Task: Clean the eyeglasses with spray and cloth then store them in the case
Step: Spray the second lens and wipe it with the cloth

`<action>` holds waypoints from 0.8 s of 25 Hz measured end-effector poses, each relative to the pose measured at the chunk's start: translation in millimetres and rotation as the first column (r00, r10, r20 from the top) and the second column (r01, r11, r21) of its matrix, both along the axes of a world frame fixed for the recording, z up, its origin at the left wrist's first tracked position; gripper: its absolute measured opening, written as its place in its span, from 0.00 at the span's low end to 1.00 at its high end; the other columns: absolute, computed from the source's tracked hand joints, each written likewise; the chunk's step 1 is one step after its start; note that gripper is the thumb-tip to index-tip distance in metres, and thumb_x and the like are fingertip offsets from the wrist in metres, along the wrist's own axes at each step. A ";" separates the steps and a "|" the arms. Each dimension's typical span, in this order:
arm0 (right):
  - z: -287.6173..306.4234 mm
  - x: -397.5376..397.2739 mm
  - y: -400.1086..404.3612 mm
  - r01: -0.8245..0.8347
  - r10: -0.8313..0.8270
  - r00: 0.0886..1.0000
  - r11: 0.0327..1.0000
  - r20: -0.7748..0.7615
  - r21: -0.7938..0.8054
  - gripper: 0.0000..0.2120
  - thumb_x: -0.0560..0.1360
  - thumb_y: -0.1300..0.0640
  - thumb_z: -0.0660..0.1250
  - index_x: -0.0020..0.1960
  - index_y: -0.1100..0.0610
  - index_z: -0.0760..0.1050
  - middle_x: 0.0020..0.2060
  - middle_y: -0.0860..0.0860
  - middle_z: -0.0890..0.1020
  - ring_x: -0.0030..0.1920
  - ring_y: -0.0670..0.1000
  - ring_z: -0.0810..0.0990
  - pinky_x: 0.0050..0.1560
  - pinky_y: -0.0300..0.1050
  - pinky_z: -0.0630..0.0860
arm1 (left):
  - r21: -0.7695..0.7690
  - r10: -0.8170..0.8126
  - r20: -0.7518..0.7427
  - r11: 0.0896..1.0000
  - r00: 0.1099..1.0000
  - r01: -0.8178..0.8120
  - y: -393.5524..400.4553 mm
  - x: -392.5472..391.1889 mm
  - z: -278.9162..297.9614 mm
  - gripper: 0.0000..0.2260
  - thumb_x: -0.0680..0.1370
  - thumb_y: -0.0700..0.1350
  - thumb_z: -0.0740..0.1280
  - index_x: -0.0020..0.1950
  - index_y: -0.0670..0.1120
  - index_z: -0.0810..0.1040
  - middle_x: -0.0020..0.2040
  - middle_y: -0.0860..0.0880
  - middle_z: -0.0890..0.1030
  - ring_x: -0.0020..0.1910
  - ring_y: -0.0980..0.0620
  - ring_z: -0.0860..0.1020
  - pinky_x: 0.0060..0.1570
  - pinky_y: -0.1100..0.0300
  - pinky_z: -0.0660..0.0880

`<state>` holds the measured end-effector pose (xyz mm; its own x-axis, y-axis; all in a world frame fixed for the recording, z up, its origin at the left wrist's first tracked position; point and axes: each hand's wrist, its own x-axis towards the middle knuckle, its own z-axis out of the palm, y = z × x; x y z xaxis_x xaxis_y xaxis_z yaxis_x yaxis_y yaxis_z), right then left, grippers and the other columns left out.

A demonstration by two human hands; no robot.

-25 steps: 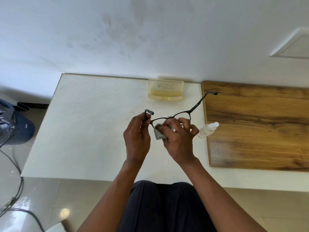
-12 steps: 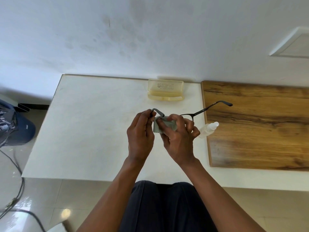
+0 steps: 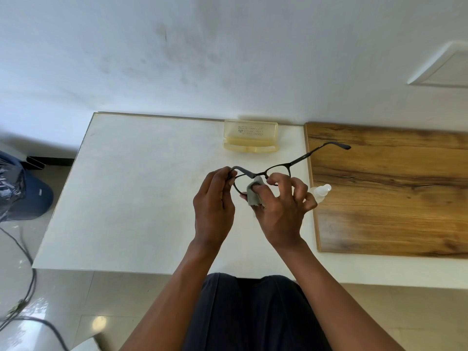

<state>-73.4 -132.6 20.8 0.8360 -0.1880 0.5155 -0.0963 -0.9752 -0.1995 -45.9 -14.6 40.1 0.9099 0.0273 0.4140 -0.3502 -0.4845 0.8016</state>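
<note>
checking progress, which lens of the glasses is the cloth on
The lens beside the left hand; the right hand presses the grey cloth there. The black-framed eyeglasses' other lens is bare.

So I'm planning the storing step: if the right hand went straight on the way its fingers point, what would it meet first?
Probably the eyeglasses it is wiping with the cloth; beyond them, the open case, though depth is unclear.

The eyeglasses [image 3: 276,170] have a thin dark frame and are held above the desk with both temples unfolded; one temple reaches out to the right. The small grey cloth [image 3: 254,192] is bunched against one lens. The spray bottle [image 3: 321,190], clear with a white cap, lies on its side. The case [image 3: 250,135], pale yellow and translucent, stands open at the far edge.
</note>
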 end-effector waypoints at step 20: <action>7.3 -1.2 -1.1 -0.073 0.076 0.996 0.994 -0.038 0.084 0.10 0.60 0.57 0.77 0.38 0.49 0.78 0.49 0.53 0.80 0.56 0.55 0.65 0.47 0.54 0.61 | 0.024 -0.002 -0.001 1.000 1.000 0.002 1.3 -0.4 0.4 0.07 0.75 0.30 0.63 0.50 0.33 0.78 0.45 0.39 0.82 0.43 0.47 0.80 0.45 0.68 0.73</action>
<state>-74.6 -133.7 28.1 0.8692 -0.1652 0.4661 -0.0340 -0.9603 -0.2769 -46.3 -13.3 40.5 0.9105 0.0157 0.4133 -0.3500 -0.5030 0.7902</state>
